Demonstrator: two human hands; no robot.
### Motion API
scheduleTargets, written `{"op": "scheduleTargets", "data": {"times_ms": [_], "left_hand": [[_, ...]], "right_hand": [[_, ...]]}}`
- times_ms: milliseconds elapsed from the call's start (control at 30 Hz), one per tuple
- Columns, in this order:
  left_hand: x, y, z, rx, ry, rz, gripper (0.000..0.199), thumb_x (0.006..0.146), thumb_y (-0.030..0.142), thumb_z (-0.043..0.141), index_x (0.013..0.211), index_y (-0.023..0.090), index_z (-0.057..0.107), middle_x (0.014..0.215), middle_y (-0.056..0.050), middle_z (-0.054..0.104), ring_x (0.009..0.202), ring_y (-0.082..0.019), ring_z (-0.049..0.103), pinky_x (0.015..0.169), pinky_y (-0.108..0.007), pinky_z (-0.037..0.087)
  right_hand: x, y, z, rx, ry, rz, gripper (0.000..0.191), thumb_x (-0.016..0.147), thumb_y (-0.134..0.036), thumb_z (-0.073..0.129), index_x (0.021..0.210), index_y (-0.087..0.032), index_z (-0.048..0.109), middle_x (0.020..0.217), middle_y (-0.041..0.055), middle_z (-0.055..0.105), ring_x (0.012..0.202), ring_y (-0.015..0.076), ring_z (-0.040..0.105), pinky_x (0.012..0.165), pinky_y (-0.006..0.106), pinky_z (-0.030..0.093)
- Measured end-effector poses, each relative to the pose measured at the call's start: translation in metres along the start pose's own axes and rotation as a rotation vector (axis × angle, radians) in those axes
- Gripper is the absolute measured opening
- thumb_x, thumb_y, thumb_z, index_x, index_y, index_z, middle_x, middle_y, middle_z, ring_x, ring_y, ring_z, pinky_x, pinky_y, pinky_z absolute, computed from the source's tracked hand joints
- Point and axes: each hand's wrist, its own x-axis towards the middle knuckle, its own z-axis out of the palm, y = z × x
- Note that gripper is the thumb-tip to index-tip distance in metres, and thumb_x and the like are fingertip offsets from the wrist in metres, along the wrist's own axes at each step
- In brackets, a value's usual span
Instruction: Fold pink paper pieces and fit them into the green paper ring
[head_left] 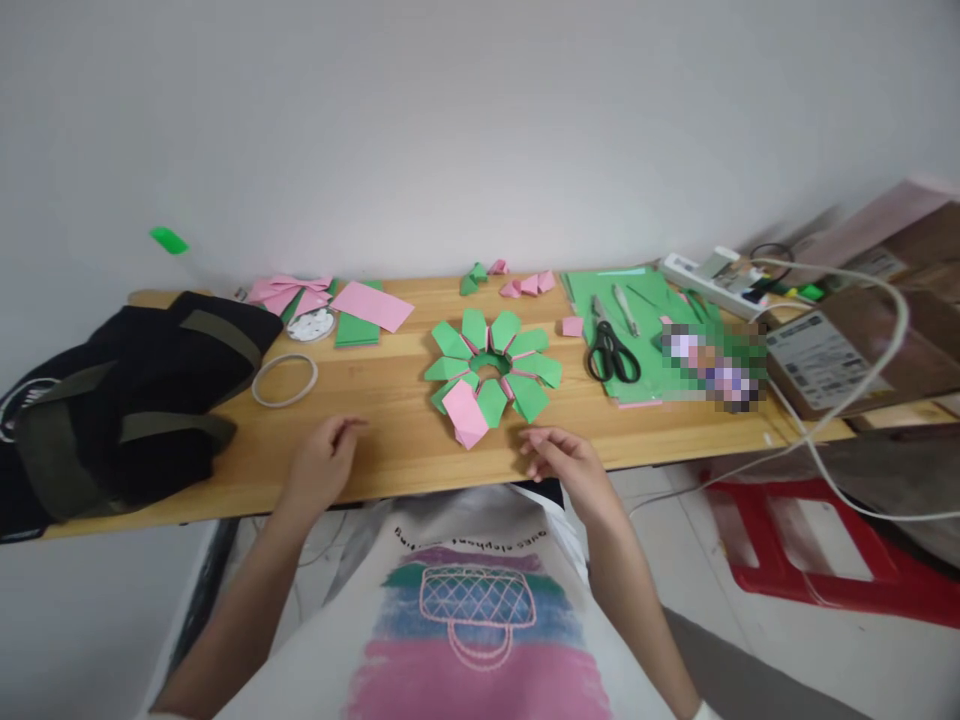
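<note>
A ring of folded green paper petals (pixel 529 400) lies flat near the middle of the table, pink paper showing between the petals. One pink folded petal (pixel 466 408) sits on its front left side. My right hand (pixel 564 462) rests at the table's front edge, just right of and below the ring, its fingers loosely bent and apart, with nothing seen in them. Farther left, my left hand (pixel 324 462) lies on the wood with its fingers half curled and no object visible in it. A white ring (pixel 259 388) lies beyond that hand.
Black-handled scissors (pixel 613 358) and a craft knife (pixel 625 310) lie on green sheets (pixel 652 375) at right. Small folded pieces (pixel 529 285) and pink paper (pixel 373 304) are at the back. A black bag (pixel 150 390) covers the left end; a cardboard box (pixel 832 355) stands right.
</note>
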Motion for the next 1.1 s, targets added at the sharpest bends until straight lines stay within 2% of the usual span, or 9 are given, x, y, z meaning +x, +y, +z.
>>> {"op": "scheduleTargets", "data": {"times_ms": [100, 167, 233, 333, 500, 633, 867, 1000, 1100], "left_hand": [[0.007, -0.008, -0.015, 0.337, -0.147, 0.007, 0.035, 0.079, 0.026, 0.043, 0.107, 0.017, 0.062, 0.074, -0.006, 0.064, 0.074, -0.027, 0.062, 0.07, -0.039, 0.048], [0.012, -0.001, -0.014, 0.403, -0.178, 0.08, 0.048, 0.078, 0.023, 0.046, 0.125, 0.013, 0.054, 0.083, -0.009, 0.065, 0.081, -0.03, 0.062, 0.075, -0.044, 0.049], [0.019, 0.015, -0.005, 0.352, -0.113, 0.265, 0.055, 0.079, 0.023, 0.051, 0.133, 0.012, 0.049, 0.109, -0.016, 0.061, 0.102, -0.033, 0.06, 0.088, -0.047, 0.049], [0.033, 0.04, 0.014, 0.209, -0.158, 0.57, 0.053, 0.077, 0.024, 0.063, 0.129, 0.019, 0.054, 0.125, -0.014, 0.055, 0.119, -0.034, 0.053, 0.102, -0.049, 0.044], [0.052, 0.057, 0.035, 0.176, -0.185, 0.851, 0.038, 0.085, 0.022, 0.059, 0.123, 0.022, 0.059, 0.124, -0.012, 0.054, 0.118, -0.03, 0.053, 0.101, -0.047, 0.045], [0.052, 0.055, 0.041, 0.144, -0.068, 0.946, 0.028, 0.088, 0.016, 0.054, 0.114, 0.017, 0.063, 0.111, -0.011, 0.059, 0.105, -0.025, 0.058, 0.091, -0.041, 0.05], [0.045, 0.061, 0.056, -0.049, 0.021, 0.872, 0.028, 0.085, 0.008, 0.054, 0.111, 0.016, 0.061, 0.101, -0.007, 0.061, 0.096, -0.02, 0.06, 0.085, -0.033, 0.051], [0.042, 0.067, 0.058, -0.102, 0.07, 0.866, 0.027, 0.08, 0.007, 0.055, 0.104, 0.017, 0.062, 0.102, -0.008, 0.06, 0.098, -0.022, 0.058, 0.086, -0.037, 0.049], [0.04, 0.074, 0.053, -0.113, 0.015, 0.873, 0.033, 0.072, 0.006, 0.055, 0.102, 0.016, 0.062, 0.109, -0.01, 0.059, 0.104, -0.026, 0.054, 0.092, -0.043, 0.046]], "right_hand": [[-0.01, 0.003, -0.003, -0.111, 0.096, -0.079, 0.034, 0.067, -0.047, 0.075, 0.081, -0.016, 0.071, 0.063, 0.0019, 0.065, 0.049, 0.0131, 0.056, 0.05, 0.027, 0.047], [-0.013, 0.004, 0.006, -0.352, 0.2, -0.297, 0.027, 0.074, -0.038, 0.07, 0.093, -0.018, 0.071, 0.078, 0.0065, 0.069, 0.064, 0.0181, 0.061, 0.061, 0.033, 0.051], [-0.013, 0.002, 0.022, -0.727, 0.293, -0.589, 0.031, 0.079, -0.028, 0.064, 0.11, -0.021, 0.068, 0.106, 0.0132, 0.068, 0.093, 0.0264, 0.063, 0.08, 0.042, 0.051], [-0.004, -0.001, 0.045, -1.173, 0.313, -0.875, 0.039, 0.084, -0.021, 0.061, 0.122, -0.022, 0.062, 0.13, 0.0167, 0.057, 0.124, 0.0339, 0.049, 0.098, 0.049, 0.042], [0.019, 0.004, 0.051, -1.224, 0.275, -1.206, 0.028, 0.088, -0.02, 0.059, 0.116, -0.018, 0.062, 0.113, 0.0143, 0.064, 0.112, 0.026, 0.055, 0.093, 0.039, 0.044], [0.024, 0.009, 0.045, -1.072, 0.326, -1.275, 0.021, 0.087, -0.014, 0.06, 0.107, -0.019, 0.062, 0.094, 0.0094, 0.067, 0.092, 0.0209, 0.06, 0.08, 0.034, 0.046], [0.026, 0.005, 0.049, -0.987, 0.457, -1.296, 0.019, 0.085, -0.015, 0.063, 0.102, -0.021, 0.06, 0.086, 0.0071, 0.068, 0.082, 0.0203, 0.062, 0.075, 0.034, 0.046], [0.027, 0.005, 0.05, -0.983, 0.498, -1.313, 0.017, 0.085, -0.013, 0.062, 0.099, -0.022, 0.058, 0.084, 0.0066, 0.067, 0.08, 0.0202, 0.061, 0.074, 0.034, 0.046], [0.028, 0.006, 0.053, -0.988, 0.532, -1.291, 0.016, 0.085, -0.013, 0.062, 0.097, -0.023, 0.057, 0.081, 0.0055, 0.065, 0.077, 0.0197, 0.059, 0.072, 0.033, 0.045]]}}
